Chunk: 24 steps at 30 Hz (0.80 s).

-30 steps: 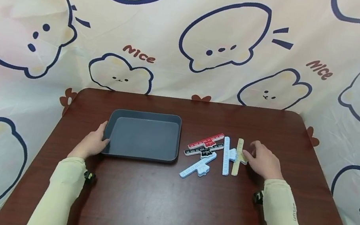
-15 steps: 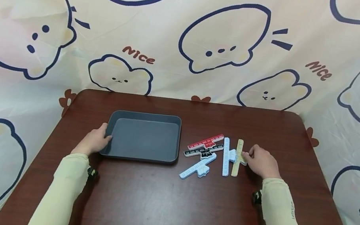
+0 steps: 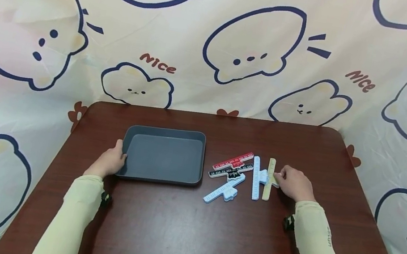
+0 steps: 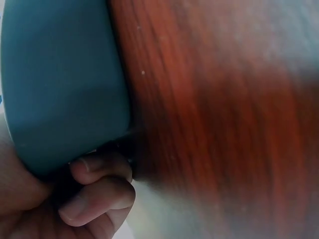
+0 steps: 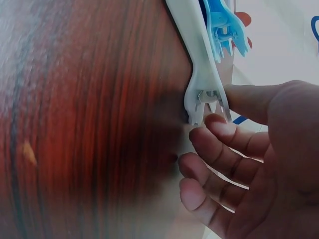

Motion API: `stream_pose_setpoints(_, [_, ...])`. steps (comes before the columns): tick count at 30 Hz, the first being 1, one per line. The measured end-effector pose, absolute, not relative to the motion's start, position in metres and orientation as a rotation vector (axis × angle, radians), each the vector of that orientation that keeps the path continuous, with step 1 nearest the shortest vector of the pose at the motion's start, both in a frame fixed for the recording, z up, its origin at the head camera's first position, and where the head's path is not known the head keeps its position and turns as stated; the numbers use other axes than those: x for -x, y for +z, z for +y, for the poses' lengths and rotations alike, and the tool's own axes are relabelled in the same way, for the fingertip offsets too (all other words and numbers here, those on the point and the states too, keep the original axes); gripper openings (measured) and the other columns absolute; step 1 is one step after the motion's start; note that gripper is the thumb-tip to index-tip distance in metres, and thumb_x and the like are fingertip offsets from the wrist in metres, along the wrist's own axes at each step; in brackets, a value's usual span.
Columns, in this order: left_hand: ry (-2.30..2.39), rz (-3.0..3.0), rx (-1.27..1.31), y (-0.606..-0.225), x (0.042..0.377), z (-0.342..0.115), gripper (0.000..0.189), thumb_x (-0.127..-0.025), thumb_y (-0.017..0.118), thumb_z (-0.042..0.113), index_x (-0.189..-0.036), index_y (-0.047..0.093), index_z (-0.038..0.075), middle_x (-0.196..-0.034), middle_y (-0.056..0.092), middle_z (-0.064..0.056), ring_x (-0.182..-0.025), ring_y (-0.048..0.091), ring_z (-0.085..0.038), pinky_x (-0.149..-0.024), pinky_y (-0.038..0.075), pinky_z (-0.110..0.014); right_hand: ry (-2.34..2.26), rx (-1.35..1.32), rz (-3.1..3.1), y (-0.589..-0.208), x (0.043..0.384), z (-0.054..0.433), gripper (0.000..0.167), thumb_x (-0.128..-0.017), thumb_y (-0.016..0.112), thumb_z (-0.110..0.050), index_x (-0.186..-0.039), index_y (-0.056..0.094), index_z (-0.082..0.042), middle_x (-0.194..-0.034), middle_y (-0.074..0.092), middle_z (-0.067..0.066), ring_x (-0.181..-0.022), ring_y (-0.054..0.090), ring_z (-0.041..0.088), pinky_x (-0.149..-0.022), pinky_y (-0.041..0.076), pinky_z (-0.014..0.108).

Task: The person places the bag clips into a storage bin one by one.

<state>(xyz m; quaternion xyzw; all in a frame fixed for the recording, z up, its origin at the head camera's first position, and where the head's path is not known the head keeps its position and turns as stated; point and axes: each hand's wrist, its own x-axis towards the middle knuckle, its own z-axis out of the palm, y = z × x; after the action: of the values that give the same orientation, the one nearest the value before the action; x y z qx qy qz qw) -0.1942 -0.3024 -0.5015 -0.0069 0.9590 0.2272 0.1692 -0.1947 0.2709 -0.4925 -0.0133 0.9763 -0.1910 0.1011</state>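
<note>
Yellow plastic ruler-clip (image 3: 268, 184) — right hand (image 3: 296, 185) pinching handle; grey rectangular tray (image 3: 165, 156) — left hand (image 3: 106, 161) gripping left edge; grasp step, seemingly needing lift

R grip (image 3: 295, 184) has its fingers drawn in vs. approx. 1 s ago, now bunched closer tog. at the yellow clip (image 3: 267, 190), & sits a touch further L. L grip (image 3: 107, 160) slid slightly fwd & R at the tray (image 3: 165, 156).

Head view forward-down, wrist views close
</note>
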Motion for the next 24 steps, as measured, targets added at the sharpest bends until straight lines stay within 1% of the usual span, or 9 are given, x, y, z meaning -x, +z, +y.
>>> stream_pose_setpoints(4, [0.660, 2.731, 0.001, -0.5015, 0.1935, -0.3021, 0.045, -0.110, 0.040, 0.011, -0.142, 0.018, -0.012, -0.108, 0.065, -0.036, -0.098, 0.068, -0.040, -0.082, 0.052, -0.051, -0.561, 0.017, 2.875, -0.4905, 0.1940, 0.2692, 0.027, -0.104, 0.059, -0.032, -0.093, 0.059, -0.007, -0.079, 0.060, 0.009, -0.076, 0.056, 0.027, -0.068, 0.043, 0.041])
stream_pose_setpoints(7, [0.669, 2.728, -0.002, -0.5002, 0.1926, -0.3014, 0.041, -0.110, 0.040, 0.010, -0.139, 0.021, -0.011, -0.100, 0.066, -0.032, -0.093, 0.068, -0.037, -0.079, 0.051, -0.049, -0.564, 0.004, 2.869, -0.4901, 0.1942, 0.2690, 0.027, -0.104, 0.060, -0.032, -0.093, 0.059, -0.007, -0.080, 0.060, 0.009, -0.077, 0.056, 0.027, -0.069, 0.043, 0.042])
stream_pose_setpoints(12, [0.664, 2.732, 0.016, -0.5003, 0.1927, -0.3010, 0.042, -0.110, 0.040, 0.011, -0.140, 0.020, -0.011, -0.101, 0.066, -0.033, -0.091, 0.068, -0.036, -0.078, 0.051, -0.048, -0.588, 0.000, 2.908, -0.4896, 0.1943, 0.2714, 0.026, -0.102, 0.062, -0.030, -0.094, 0.060, -0.005, -0.085, 0.060, 0.012, -0.079, 0.056, 0.029, -0.070, 0.045, 0.044])
stream_pose_setpoints(19, [0.661, 2.741, 0.027, -0.5014, 0.1922, -0.3013, 0.042, -0.110, 0.040, 0.011, -0.141, 0.021, -0.010, -0.100, 0.066, -0.032, -0.087, 0.067, -0.033, -0.076, 0.050, -0.045, -0.721, 0.047, 2.973, -0.4891, 0.1937, 0.2755, 0.022, -0.101, 0.064, -0.022, -0.091, 0.065, -0.003, -0.095, 0.059, 0.018, -0.081, 0.055, 0.032, -0.075, 0.045, 0.048])
stream_pose_setpoints(24, [0.661, 2.746, 0.014, -0.5014, 0.1919, -0.3018, 0.041, -0.109, 0.040, 0.010, -0.139, 0.022, -0.010, -0.100, 0.066, -0.034, -0.085, 0.067, -0.034, -0.075, 0.050, -0.046, -0.817, 0.005, 2.942, -0.4860, 0.1920, 0.2777, 0.020, -0.102, 0.065, -0.021, -0.096, 0.067, -0.002, -0.103, 0.060, 0.021, -0.087, 0.054, 0.033, -0.077, 0.044, 0.047])
